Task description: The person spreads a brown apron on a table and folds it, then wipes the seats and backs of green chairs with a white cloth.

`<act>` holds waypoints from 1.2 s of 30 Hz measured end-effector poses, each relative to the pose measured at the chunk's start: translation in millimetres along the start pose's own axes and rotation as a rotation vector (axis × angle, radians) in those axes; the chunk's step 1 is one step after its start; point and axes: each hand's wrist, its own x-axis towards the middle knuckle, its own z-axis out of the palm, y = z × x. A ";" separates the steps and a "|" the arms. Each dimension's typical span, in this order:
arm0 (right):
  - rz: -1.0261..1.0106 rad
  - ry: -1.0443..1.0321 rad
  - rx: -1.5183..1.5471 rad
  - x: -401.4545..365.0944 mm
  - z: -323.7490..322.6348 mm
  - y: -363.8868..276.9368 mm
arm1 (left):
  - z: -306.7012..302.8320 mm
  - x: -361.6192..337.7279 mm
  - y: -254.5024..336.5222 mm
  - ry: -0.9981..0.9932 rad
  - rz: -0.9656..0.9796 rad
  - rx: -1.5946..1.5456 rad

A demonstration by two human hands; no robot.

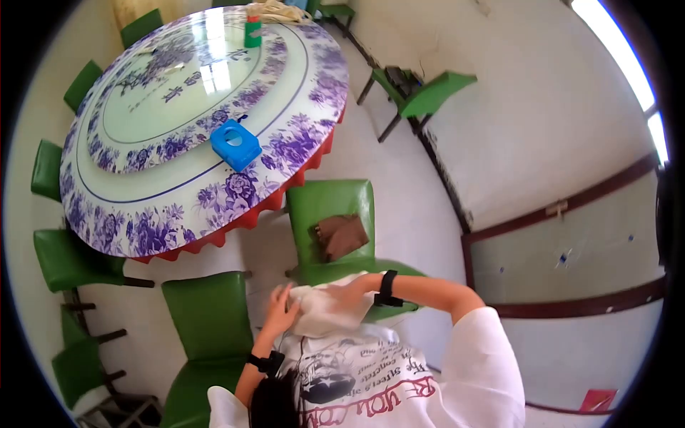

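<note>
A bundle of white cloth (321,319) is between my two hands, in front of my printed white shirt and beside a green chair. My left hand (282,308) is at the cloth's left edge, its fingers curled and apart, with the thumb side toward the fabric. Over the top of the cloth lies my right hand (347,294), blurred, its fingers partly lost against the white. Just ahead, a crumpled brown cloth (342,237) hangs on the backrest of the green chair (353,196).
A round table (160,187) with purple flowers carries a blue box (236,145) and a green bottle (252,34). Green chairs (205,314) stand around it. Another green chair (437,93) holds dark items by the wall. A red object (598,399) lies at lower right.
</note>
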 end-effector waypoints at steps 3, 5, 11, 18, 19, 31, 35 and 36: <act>0.069 -0.201 -0.034 46.2 -16.6 61.0 | 28.1 23.2 9.3 -0.284 -0.072 -0.536; 0.159 -0.263 -0.033 61.6 -22.2 78.7 | 108.5 68.9 -83.4 0.001 -0.020 -0.471; 0.374 -0.349 -0.026 107.5 -19.1 128.0 | 139.6 138.6 -137.5 0.117 -0.274 -0.051; 0.128 -0.400 0.150 85.6 -22.3 131.3 | 87.1 128.5 -85.6 -0.113 0.006 -0.178; 0.025 -0.423 0.202 75.3 -23.5 131.4 | 67.7 112.6 -53.4 -0.184 -0.019 -0.109; -0.176 0.194 0.064 -167.5 20.7 17.5 | 62.9 36.2 131.7 -0.679 0.413 0.760; -0.059 0.132 -0.037 -104.1 32.8 75.3 | 75.9 81.4 117.1 -1.030 0.112 0.623; -0.108 0.034 -0.001 -99.8 22.4 79.0 | 77.7 89.6 107.4 -1.084 0.106 0.620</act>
